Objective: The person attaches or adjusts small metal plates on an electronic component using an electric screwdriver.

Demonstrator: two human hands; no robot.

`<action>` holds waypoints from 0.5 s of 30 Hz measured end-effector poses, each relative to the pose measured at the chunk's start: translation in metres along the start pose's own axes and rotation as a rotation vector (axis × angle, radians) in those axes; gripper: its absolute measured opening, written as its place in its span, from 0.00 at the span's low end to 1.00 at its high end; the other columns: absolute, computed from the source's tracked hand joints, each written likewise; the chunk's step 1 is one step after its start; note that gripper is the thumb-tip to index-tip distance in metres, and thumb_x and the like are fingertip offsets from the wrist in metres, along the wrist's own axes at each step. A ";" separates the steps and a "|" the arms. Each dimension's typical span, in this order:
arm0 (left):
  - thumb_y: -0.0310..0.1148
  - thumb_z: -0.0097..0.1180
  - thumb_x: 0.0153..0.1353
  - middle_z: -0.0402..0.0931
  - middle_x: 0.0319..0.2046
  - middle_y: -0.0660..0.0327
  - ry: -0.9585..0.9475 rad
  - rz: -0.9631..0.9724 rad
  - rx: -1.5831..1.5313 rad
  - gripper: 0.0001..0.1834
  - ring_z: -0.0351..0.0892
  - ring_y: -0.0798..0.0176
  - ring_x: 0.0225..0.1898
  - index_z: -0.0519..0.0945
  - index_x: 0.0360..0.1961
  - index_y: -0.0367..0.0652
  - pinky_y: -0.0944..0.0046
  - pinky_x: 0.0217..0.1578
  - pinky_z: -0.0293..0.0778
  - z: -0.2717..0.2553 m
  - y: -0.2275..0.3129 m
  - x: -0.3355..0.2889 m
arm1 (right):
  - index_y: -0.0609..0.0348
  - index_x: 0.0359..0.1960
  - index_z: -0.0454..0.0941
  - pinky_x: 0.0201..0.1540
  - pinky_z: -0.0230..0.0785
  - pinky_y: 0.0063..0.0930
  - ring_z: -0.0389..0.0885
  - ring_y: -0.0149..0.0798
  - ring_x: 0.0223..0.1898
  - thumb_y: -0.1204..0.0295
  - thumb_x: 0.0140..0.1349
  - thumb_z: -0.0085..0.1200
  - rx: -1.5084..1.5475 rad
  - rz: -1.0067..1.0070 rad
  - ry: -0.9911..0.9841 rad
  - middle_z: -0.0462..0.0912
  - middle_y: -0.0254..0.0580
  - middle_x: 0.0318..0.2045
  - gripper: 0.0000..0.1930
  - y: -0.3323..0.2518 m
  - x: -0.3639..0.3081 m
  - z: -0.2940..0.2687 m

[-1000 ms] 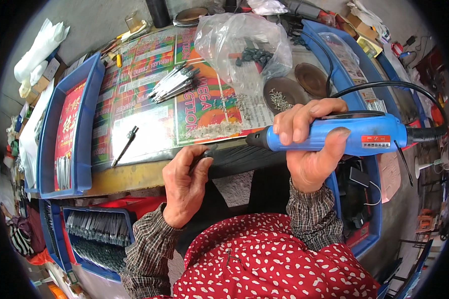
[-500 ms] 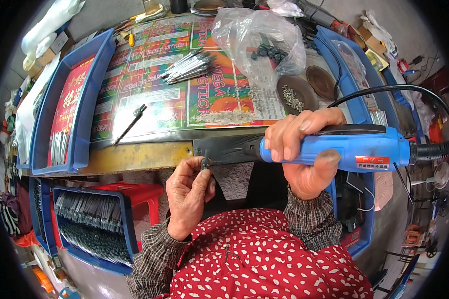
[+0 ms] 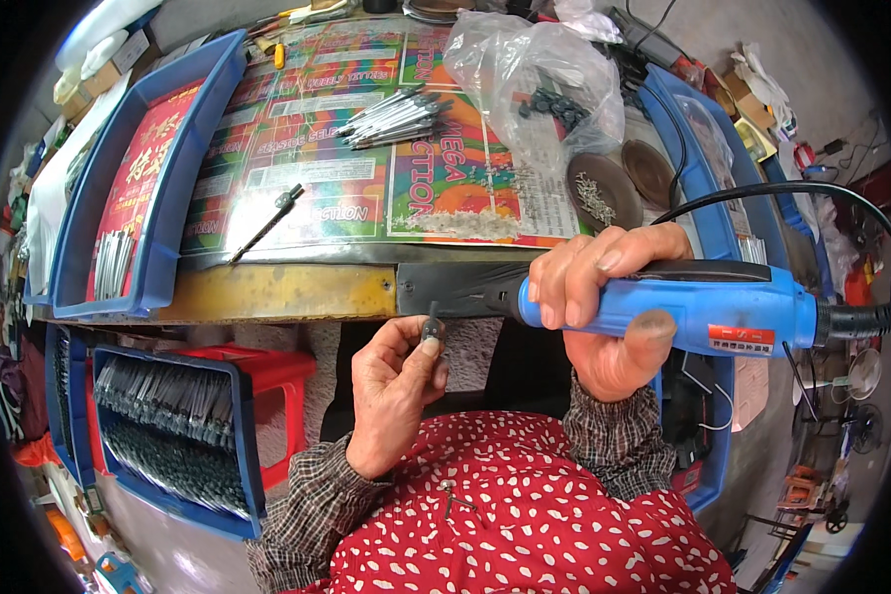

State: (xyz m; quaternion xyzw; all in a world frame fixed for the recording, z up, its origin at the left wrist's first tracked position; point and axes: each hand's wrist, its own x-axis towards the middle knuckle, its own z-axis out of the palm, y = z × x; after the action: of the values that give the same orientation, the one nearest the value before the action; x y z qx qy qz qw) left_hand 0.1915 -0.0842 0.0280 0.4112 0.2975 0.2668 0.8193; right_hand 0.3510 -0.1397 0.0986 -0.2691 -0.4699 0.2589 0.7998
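Observation:
My right hand (image 3: 619,317) is wrapped round a blue electric screwdriver (image 3: 703,309), its dark nose pointing left and its black cable running off to the right. Between thumb and fingertips, my left hand (image 3: 391,391) pinches a small dark part (image 3: 432,327) with a short thin stub standing up. A gap separates this part from the screwdriver's nose. Both hands are just in front of the table's near edge. A lone dark rod with a clamp-like end (image 3: 269,224) lies on the table, beyond my left hand.
A bundle of silvery rods (image 3: 396,119) and a clear bag of dark parts (image 3: 554,104) lie on the printed sheet. A brown dish (image 3: 581,188) holds tiny screws. Blue trays (image 3: 158,287) flank the table. Below left, a blue bin (image 3: 252,445) of rods sits by a red stool (image 3: 292,396).
My left hand has shifted slightly right with the small dark part, a little closer to the screwdriver's nose. The whole view has tilted a bit; my right hand keeps its hold.

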 end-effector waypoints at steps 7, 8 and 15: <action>0.25 0.48 0.60 0.70 0.28 0.62 0.003 -0.182 -0.207 0.06 0.66 0.74 0.21 0.71 0.36 0.33 0.77 0.18 0.61 0.006 0.003 0.005 | 0.59 0.36 0.65 0.26 0.67 0.31 0.71 0.35 0.20 0.65 0.49 0.63 -0.006 0.025 -0.030 0.72 0.39 0.18 0.20 0.001 -0.001 0.002; 0.25 0.48 0.60 0.70 0.27 0.62 -0.005 -0.213 -0.236 0.05 0.66 0.74 0.21 0.71 0.35 0.32 0.76 0.17 0.61 0.006 0.002 0.007 | 0.59 0.36 0.65 0.26 0.67 0.31 0.71 0.35 0.20 0.65 0.49 0.63 -0.006 0.027 -0.032 0.72 0.39 0.18 0.20 0.001 -0.001 0.002; 0.25 0.50 0.59 0.71 0.28 0.61 -0.008 -0.177 -0.254 0.06 0.67 0.72 0.22 0.71 0.34 0.33 0.76 0.17 0.60 0.004 -0.012 0.013 | 0.59 0.36 0.65 0.25 0.66 0.31 0.71 0.34 0.19 0.59 0.51 0.60 -0.072 0.033 -0.089 0.71 0.37 0.18 0.21 0.002 -0.002 0.001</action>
State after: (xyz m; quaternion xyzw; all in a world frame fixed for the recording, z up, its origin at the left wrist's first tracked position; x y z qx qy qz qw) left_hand 0.2057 -0.0835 0.0168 0.2776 0.2930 0.2274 0.8862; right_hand 0.3488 -0.1392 0.0970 -0.2935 -0.5098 0.2666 0.7635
